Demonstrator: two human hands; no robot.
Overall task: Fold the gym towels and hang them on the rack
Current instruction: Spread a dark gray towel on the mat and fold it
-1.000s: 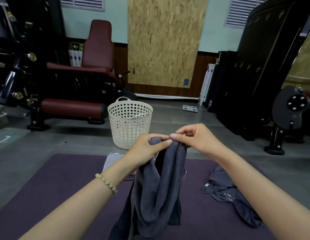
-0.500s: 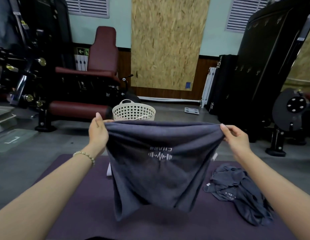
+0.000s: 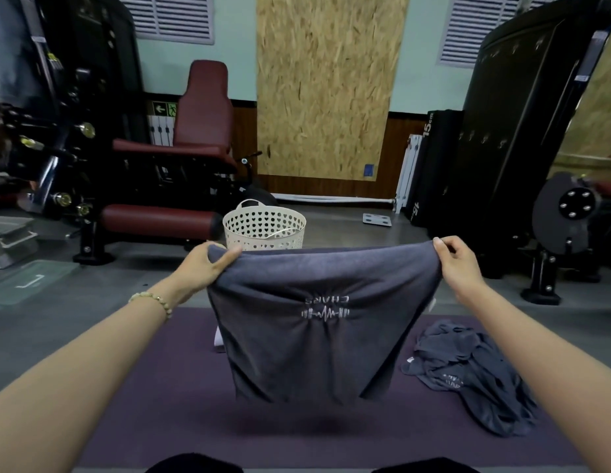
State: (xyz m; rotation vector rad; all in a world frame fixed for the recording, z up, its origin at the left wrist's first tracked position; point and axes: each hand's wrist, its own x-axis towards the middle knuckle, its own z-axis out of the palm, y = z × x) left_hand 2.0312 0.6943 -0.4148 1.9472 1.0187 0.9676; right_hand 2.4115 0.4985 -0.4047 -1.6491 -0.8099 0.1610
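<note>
A dark grey gym towel with a white logo hangs spread out in the air above the purple mat. My left hand pinches its top left corner and my right hand pinches its top right corner. A second grey towel lies crumpled on the mat at the right. A pale folded cloth peeks out behind the held towel's left edge. No rack is in view.
A cream perforated basket stands on the grey floor beyond the mat. A dark red padded gym machine fills the left. Black equipment and a weight plate stand crowd the right. A chipboard panel covers the back wall.
My hands moved apart from the bunched towel and stretched it wide between them. Since half a second ago the towel hangs slightly higher and flatter.
</note>
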